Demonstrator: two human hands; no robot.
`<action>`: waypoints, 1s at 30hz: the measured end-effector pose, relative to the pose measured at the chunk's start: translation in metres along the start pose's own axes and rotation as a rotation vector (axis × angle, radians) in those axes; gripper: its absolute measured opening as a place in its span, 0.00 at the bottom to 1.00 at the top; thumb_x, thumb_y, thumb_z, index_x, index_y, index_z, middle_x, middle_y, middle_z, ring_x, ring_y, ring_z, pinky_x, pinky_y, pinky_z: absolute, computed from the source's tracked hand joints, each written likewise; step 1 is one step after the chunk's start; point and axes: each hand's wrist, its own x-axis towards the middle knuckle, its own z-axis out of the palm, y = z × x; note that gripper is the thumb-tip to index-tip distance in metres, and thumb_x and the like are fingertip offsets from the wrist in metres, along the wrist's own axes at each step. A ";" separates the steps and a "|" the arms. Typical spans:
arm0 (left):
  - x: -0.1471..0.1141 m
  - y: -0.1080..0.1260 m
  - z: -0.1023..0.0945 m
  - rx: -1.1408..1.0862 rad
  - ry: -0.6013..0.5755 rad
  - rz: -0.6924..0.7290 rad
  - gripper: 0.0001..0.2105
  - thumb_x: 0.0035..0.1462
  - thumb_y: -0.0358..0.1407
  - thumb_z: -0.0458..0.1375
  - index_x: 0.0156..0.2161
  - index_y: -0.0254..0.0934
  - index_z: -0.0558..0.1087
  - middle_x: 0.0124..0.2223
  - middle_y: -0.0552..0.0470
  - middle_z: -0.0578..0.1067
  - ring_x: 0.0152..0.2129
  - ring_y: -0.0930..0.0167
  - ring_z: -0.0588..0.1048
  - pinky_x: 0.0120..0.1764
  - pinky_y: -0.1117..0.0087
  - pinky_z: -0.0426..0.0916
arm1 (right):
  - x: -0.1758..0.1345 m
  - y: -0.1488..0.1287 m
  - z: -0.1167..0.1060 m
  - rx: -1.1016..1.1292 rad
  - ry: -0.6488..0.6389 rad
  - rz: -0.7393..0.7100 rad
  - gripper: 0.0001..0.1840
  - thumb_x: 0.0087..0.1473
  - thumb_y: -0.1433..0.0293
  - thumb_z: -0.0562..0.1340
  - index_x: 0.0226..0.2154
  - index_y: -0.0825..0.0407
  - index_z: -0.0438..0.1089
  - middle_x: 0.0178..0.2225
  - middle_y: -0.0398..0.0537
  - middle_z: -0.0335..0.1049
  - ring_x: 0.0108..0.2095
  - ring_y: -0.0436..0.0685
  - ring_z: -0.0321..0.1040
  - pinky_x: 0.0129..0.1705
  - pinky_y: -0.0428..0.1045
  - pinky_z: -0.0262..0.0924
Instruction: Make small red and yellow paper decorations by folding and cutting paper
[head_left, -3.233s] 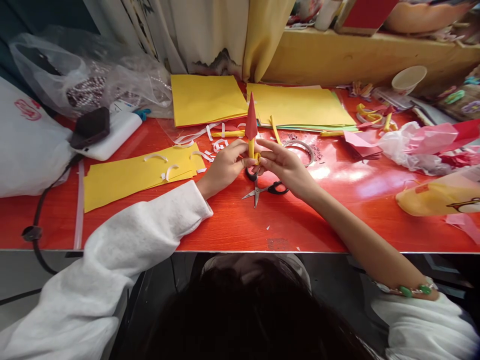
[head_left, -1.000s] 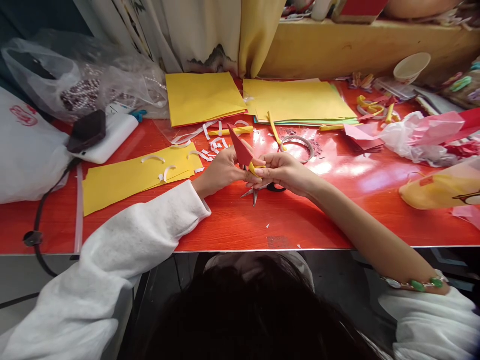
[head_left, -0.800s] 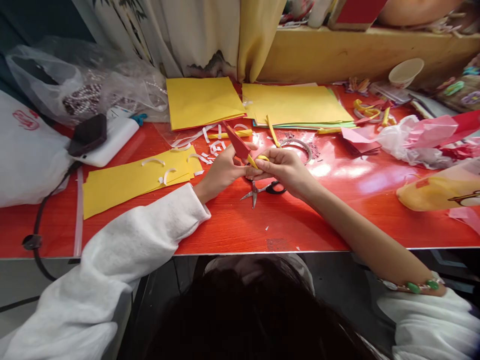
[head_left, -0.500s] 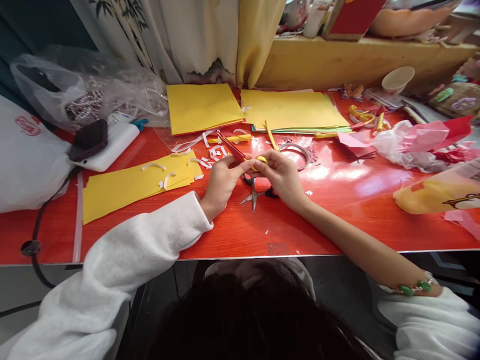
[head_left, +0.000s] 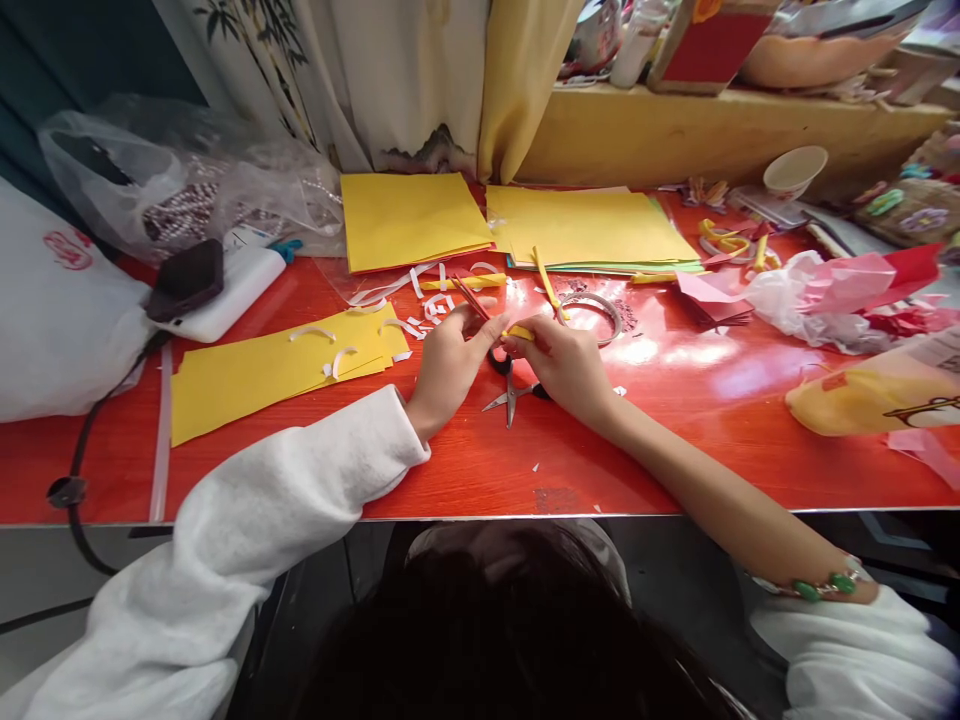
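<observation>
My left hand (head_left: 448, 368) is closed on a narrow folded red paper strip (head_left: 472, 299), which points up and away to the left. Thumb and fingers of my right hand (head_left: 571, 368) pinch a yellow paper strip (head_left: 520, 332) where both hands nearly meet. Whether the red and yellow pieces are joined is hidden by my fingers. Just below lies a pair of open scissors (head_left: 511, 394), its handles partly covered by my hands. Another yellow strip (head_left: 547, 282) leans on a tape roll (head_left: 616, 322) beyond my right hand. White paper scraps (head_left: 437, 306) are scattered behind my left hand.
Stacks of yellow sheets (head_left: 412, 222) lie at the back of the red table (head_left: 465, 480). Cut yellow sheets (head_left: 262, 372), a phone (head_left: 186, 280) and plastic bags (head_left: 67, 310) are leftward. Pink tissue paper (head_left: 847, 285) and a drink bottle (head_left: 862, 395) stand out rightward.
The red strip has turned and now looks narrower. My right fingers have closed in over the yellow strip, of which less shows. The view has shifted slightly.
</observation>
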 end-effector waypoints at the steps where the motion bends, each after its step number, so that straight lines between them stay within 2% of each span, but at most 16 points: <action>1: 0.001 -0.001 0.000 0.016 0.010 -0.001 0.15 0.56 0.44 0.57 0.44 0.36 0.71 0.38 0.49 0.76 0.38 0.69 0.74 0.43 0.68 0.68 | 0.000 0.000 0.000 -0.053 0.001 -0.035 0.06 0.57 0.67 0.58 0.31 0.52 0.67 0.28 0.47 0.74 0.27 0.53 0.69 0.31 0.47 0.60; 7: 0.007 0.000 -0.005 0.189 -0.059 0.009 0.09 0.59 0.37 0.53 0.36 0.35 0.73 0.36 0.49 0.76 0.37 0.69 0.75 0.43 0.68 0.67 | 0.002 0.002 -0.003 -0.168 -0.068 -0.132 0.09 0.59 0.68 0.54 0.33 0.52 0.69 0.28 0.47 0.73 0.25 0.52 0.65 0.27 0.46 0.53; 14: 0.011 0.007 -0.010 0.271 -0.166 0.053 0.12 0.60 0.36 0.51 0.44 0.36 0.73 0.39 0.49 0.77 0.37 0.69 0.75 0.44 0.68 0.67 | 0.009 0.004 -0.008 -0.176 -0.067 -0.121 0.08 0.57 0.69 0.58 0.31 0.53 0.72 0.27 0.47 0.71 0.24 0.51 0.62 0.29 0.47 0.54; 18: 0.013 0.010 -0.012 0.178 -0.160 0.105 0.11 0.59 0.38 0.53 0.45 0.37 0.72 0.42 0.50 0.76 0.42 0.69 0.74 0.46 0.69 0.66 | 0.011 0.002 -0.012 -0.144 -0.008 -0.080 0.09 0.55 0.66 0.61 0.27 0.53 0.71 0.26 0.48 0.69 0.26 0.53 0.62 0.31 0.49 0.54; 20: 0.014 0.012 -0.012 0.055 -0.154 0.092 0.12 0.57 0.39 0.56 0.45 0.38 0.71 0.43 0.50 0.75 0.43 0.69 0.73 0.46 0.69 0.66 | 0.010 -0.003 -0.015 -0.034 0.002 0.022 0.11 0.54 0.64 0.62 0.24 0.53 0.69 0.22 0.45 0.66 0.23 0.52 0.61 0.29 0.49 0.55; 23: 0.014 0.011 -0.009 -0.130 -0.182 0.040 0.15 0.53 0.39 0.61 0.45 0.38 0.70 0.45 0.51 0.74 0.42 0.69 0.73 0.44 0.69 0.68 | 0.009 -0.011 -0.016 0.276 -0.019 0.170 0.13 0.54 0.61 0.61 0.25 0.52 0.67 0.21 0.44 0.66 0.22 0.51 0.64 0.28 0.49 0.60; 26: 0.013 0.007 -0.005 -0.212 -0.188 -0.023 0.13 0.51 0.38 0.63 0.42 0.37 0.71 0.40 0.51 0.75 0.39 0.71 0.73 0.41 0.71 0.69 | 0.008 -0.015 -0.014 0.525 -0.047 0.213 0.15 0.53 0.56 0.61 0.31 0.51 0.67 0.26 0.45 0.69 0.27 0.52 0.69 0.33 0.50 0.67; 30: 0.011 0.003 -0.003 -0.322 -0.189 -0.090 0.09 0.53 0.39 0.61 0.36 0.35 0.73 0.37 0.51 0.75 0.34 0.73 0.73 0.37 0.73 0.69 | 0.006 -0.013 -0.008 0.630 -0.052 0.245 0.19 0.51 0.55 0.62 0.41 0.48 0.62 0.27 0.42 0.69 0.27 0.52 0.71 0.34 0.49 0.69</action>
